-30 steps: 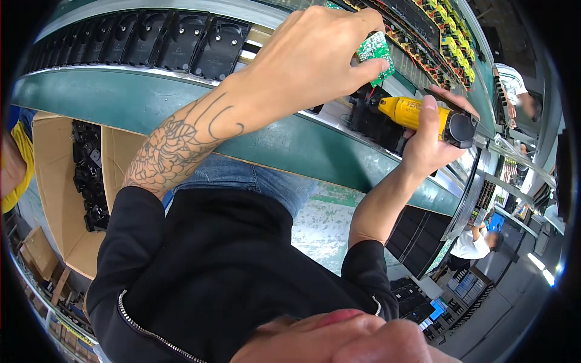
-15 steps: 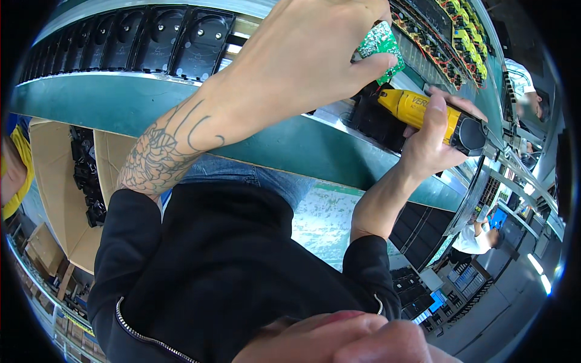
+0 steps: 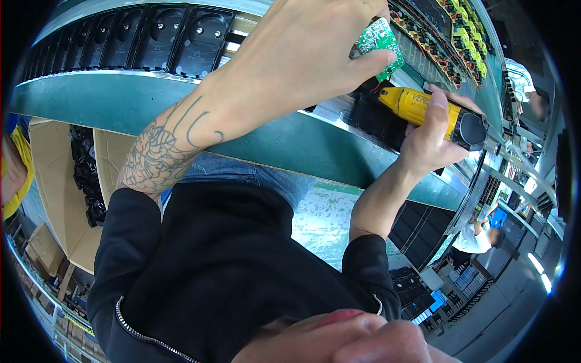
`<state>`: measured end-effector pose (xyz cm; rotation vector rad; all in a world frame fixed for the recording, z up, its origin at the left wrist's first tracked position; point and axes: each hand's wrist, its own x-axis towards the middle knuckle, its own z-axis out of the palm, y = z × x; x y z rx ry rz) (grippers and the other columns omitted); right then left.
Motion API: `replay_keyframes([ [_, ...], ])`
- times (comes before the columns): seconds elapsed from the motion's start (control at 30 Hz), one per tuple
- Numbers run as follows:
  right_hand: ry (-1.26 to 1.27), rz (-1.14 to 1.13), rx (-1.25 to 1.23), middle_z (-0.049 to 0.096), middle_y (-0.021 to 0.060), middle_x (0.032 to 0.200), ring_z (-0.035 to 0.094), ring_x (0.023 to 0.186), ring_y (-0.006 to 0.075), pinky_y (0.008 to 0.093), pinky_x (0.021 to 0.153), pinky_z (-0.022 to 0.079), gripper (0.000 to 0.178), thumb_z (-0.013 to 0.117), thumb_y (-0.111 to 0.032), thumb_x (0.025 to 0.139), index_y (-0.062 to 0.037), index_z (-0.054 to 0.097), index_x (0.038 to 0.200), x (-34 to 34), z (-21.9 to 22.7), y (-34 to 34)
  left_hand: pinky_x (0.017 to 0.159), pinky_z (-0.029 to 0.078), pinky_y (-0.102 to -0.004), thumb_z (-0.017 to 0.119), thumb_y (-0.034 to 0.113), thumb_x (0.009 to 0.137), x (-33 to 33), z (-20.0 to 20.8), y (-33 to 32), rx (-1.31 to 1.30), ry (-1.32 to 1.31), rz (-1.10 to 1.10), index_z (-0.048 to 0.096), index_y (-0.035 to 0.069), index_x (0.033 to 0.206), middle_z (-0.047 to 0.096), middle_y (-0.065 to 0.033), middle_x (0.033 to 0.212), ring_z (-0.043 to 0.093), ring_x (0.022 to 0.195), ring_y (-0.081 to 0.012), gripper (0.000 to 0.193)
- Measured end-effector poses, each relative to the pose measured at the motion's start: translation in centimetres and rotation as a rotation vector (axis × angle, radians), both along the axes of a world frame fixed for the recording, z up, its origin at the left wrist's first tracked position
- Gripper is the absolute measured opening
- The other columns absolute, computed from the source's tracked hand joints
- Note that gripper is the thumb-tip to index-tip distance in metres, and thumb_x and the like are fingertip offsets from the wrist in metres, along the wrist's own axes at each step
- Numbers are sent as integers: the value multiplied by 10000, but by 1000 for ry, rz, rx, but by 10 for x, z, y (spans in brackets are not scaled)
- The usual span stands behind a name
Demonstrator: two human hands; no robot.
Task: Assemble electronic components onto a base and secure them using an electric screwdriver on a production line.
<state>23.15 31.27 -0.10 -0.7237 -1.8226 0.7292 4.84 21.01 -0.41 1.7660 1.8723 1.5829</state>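
Observation:
My left hand [image 3: 327,57] reaches across the bench and grips a small green circuit board [image 3: 379,48] by its edge, thumb over the near side. The board is tilted, its solder-dotted face toward me. My right hand [image 3: 433,130] is closed around a yellow-and-black handheld power tool [image 3: 414,106], whose tapered end points left, just below the board. Under the tool's tip lies a black plastic housing [image 3: 375,118], partly hidden by the tool and slightly blurred. A thin red wire shows between board and housing. What the tip touches cannot be made out.
A row of black plastic housings [image 3: 203,39] lines the bench at far left. Yellow parts with wired boards [image 3: 469,45] fill trays at far right. The green bench edge [image 3: 266,151] runs before me. A cardboard box [image 3: 57,175] holding black parts stands left; other people work at right.
My left hand and the circuit board have shifted slightly left and away from me. The tool in my right hand has barely moved. The black housing is now more blurred.

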Motion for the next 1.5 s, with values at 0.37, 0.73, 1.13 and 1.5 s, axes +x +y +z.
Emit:
replay_keyframes([
  [0.37,81,1,29,698,163,913,666,766,216,305,761,528,333,745,-97,750,-8,583,1027,-8,0,-2,485,446,-306,636,131,890,-1,2,-1,-11,39,-1,539,-21,953,607,-132,677,538,517,-214,191],
  [0.73,155,0,118,689,175,918,662,712,207,284,686,524,357,750,-109,746,5,584,1041,-2,4,3,486,438,-302,644,140,872,-2,-4,1,47,56,2,539,-18,972,581,-108,652,524,511,-211,215],
  [1.13,-83,639,-238,652,109,1002,512,616,107,188,535,384,307,811,-120,759,0,656,995,21,8,1,416,370,-278,615,183,911,6,3,-6,135,175,71,554,30,1028,564,-78,721,455,470,-168,202],
  [1.5,-481,212,103,628,38,973,392,576,69,205,494,321,114,745,35,775,3,715,880,17,4,3,418,341,-242,755,262,837,14,-9,-4,119,319,153,701,144,1095,676,21,833,497,495,-100,288],
])
